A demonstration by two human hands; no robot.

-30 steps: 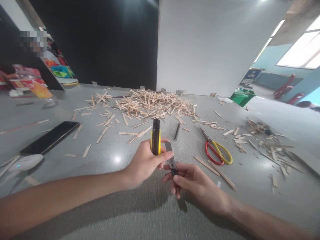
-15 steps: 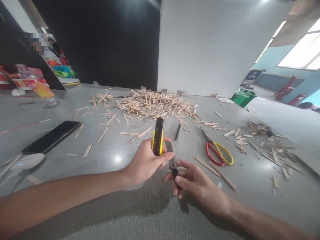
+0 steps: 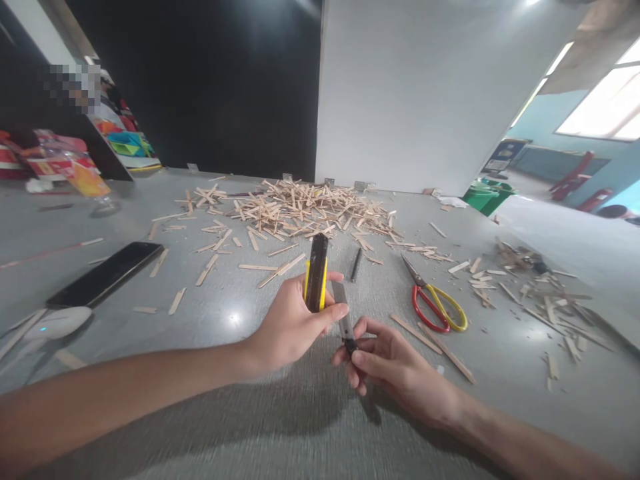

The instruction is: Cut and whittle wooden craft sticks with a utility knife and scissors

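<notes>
My left hand (image 3: 287, 323) is closed round the yellow and black handle of a utility knife (image 3: 317, 273), which stands upright in the fist. Its thumb also presses on the upper part of a flat grey blade (image 3: 340, 297), separate from the handle. At the blade's lower end is a small black slider (image 3: 351, 345), pinched between thumb and fingers of my right hand (image 3: 393, 367). Both hands are close together above the table. The fingers behind the blade are partly hidden.
A heap of wooden sticks (image 3: 300, 207) lies at the back against a black and white partition (image 3: 400, 100). Scissors (image 3: 439, 303) and a dark rod (image 3: 356, 265) are near my hands. To the left are a phone (image 3: 105, 275), a white device (image 3: 57, 325) and a bottle (image 3: 85, 177).
Almost nothing differs. My right hand has shifted very slightly to the right, and its fingers have moved a little round the slider. My left hand keeps its grip.
</notes>
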